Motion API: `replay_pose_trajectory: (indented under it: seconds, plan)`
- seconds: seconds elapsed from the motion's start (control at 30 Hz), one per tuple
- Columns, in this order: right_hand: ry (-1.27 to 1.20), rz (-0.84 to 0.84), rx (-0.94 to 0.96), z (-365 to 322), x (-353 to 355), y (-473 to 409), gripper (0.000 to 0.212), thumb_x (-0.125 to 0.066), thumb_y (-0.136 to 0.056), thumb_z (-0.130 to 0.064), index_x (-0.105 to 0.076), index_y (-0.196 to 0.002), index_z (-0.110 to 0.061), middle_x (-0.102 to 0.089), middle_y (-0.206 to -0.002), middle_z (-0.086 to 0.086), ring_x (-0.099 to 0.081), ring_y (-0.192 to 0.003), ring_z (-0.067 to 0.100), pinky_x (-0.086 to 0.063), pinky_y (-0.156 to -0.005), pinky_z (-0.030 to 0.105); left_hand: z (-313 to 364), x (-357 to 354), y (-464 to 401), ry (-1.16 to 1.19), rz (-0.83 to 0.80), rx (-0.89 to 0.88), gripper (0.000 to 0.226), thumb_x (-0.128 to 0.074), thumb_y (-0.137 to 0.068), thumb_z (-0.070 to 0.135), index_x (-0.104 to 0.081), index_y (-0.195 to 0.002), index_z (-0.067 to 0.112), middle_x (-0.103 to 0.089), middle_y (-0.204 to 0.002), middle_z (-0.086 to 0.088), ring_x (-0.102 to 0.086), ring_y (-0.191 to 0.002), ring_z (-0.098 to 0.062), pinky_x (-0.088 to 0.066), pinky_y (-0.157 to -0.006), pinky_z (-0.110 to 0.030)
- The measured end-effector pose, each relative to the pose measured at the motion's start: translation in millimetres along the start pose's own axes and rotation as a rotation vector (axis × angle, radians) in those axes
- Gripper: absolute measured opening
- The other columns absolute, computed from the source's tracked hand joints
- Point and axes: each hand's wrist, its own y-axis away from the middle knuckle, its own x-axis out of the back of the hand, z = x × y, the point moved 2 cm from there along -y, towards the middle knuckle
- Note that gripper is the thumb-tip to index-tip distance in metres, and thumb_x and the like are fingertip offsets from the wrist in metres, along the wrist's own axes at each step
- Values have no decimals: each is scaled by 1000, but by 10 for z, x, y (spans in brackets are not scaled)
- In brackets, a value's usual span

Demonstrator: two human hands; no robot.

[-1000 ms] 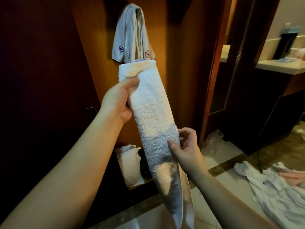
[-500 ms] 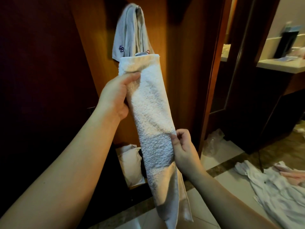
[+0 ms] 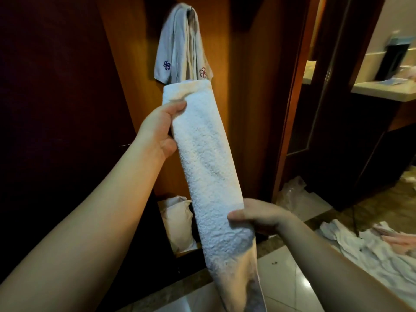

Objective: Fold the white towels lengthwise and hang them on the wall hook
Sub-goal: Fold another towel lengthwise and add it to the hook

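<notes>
A: Towel position?
B: Held up in mid-air, white terry towel (image 3: 210,167) folded into a long narrow strip, running from upper left down to the bottom edge of the view. Top fold just below the hung towels (image 3: 183,48) on the wall hook (image 3: 191,10), overlapping their lower edge in the view; touching or not, cannot tell.
A: Left hand?
B: Left hand (image 3: 157,129) gripping the strip near its top, thumb (image 3: 177,106) pressed across the front face, other fingers hidden behind the cloth (presumably wrapped round the back, not visible).
A: Right hand?
B: Right hand (image 3: 258,218) clamped on the strip lower down, thumb (image 3: 236,216) on the front, remaining fingers curled behind the right edge. Below that grip, tail of the towel hanging loose, a flat hemmed band showing.
A: On the hook?
B: Draped over the hook against the orange wood panel (image 3: 243,86), thin pale cloths with two small embroidered flower marks, one blue-purple at left, one red at right. Hook itself mostly covered, only a bit of metal at the top.
A: Rest of scene?
B: White bundle (image 3: 177,224) low beside the panel, behind the strip. Heap of white linens (image 3: 369,251) on the tiled floor (image 3: 288,280) at lower right, something pinkish on it. Crumpled clear plastic (image 3: 292,188) by the door frame. Pale countertop (image 3: 382,91) at far right with a dark blurred object (image 3: 394,57) on it, too soft to identify.
</notes>
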Motion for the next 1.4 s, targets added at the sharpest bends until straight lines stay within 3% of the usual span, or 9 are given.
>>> replay_pose_trajectory:
  seconds: [0.17,0.4,0.6,0.73,0.87,1.03,1.2,1.3,1.4]
  plan:
    - [68,-52,-107,83,7,43,39,-72,-77,-23,-66,-114,-12,-75,-110,0,-69,-104,15,-52,-94,29,-64,23,-220,-17,101,73,12,-66,-93,11,-64,-103,5,-76,-79,-13,-75,-69,-25,-60,-55,-35]
    - [-42,-45,-68,216,12,137,79,-86,-62,-58,-62,-121,-11,-72,-119,3,-66,-113,19,-51,-95,30,-265,8,-484,-98,135,166,9,-64,-96,12,-61,-98,4,-73,-66,-11,-71,-71,-25,-57,-62,-39]
    - [-232,-74,-142,479,25,169,85,-93,-62,-35,-56,-131,-3,-63,-132,19,-55,-127,38,-39,-113,51,-460,-71,-604,-166,160,219,31,-68,-93,15,-56,-120,7,-71,-98,-15,-70,-90,-29,-56,-88,-48]
    - [-282,-141,-194,515,12,234,88,-99,-49,-29,-58,-123,-5,-73,-115,10,-68,-109,24,-53,-93,36,-531,-59,-735,-195,203,234,41,-67,-94,14,-53,-132,4,-66,-89,-13,-66,-79,-26,-54,-75,-43]
    - [-268,-196,-201,424,-2,268,86,-96,-56,-35,-54,-127,-7,-72,-116,4,-67,-110,20,-51,-95,32,-620,-14,-862,-245,237,263,47,-68,-94,15,-49,-136,5,-61,-88,-11,-61,-75,-24,-52,-76,-42]
    - [-249,-115,-193,259,106,295,80,-95,-56,-43,-63,-119,-6,-73,-113,8,-69,-105,21,-53,-92,32,-826,159,-1076,-246,246,309,56,-67,-95,15,-42,-144,2,-61,-121,-15,-61,-90,-29,-53,-81,-42]
    - [-316,-25,-64,-84,231,288,60,-95,-55,-43,-79,-104,-11,-74,-112,9,-70,-105,23,-55,-92,35,-1162,396,-1206,-282,122,385,38,-49,-104,34,-52,-131,8,-65,-96,-11,-64,-88,-24,-50,-80,-42]
    - [-331,38,23,-350,282,242,56,-91,-63,-43,-78,-107,-11,-73,-113,12,-70,-106,25,-57,-89,35,-1492,606,-1219,-470,26,496,34,-46,-101,49,-53,-96,16,-55,-86,-6,-60,-83,-24,-44,-71,-36]
    - [-354,219,70,-540,377,148,45,-66,-83,-38,-68,-113,-5,-73,-111,15,-72,-100,26,-59,-87,36,-1639,591,-990,-447,86,440,30,-50,-101,31,-51,-73,19,-47,-70,-1,-49,-54,-14,-36,-56,-27]
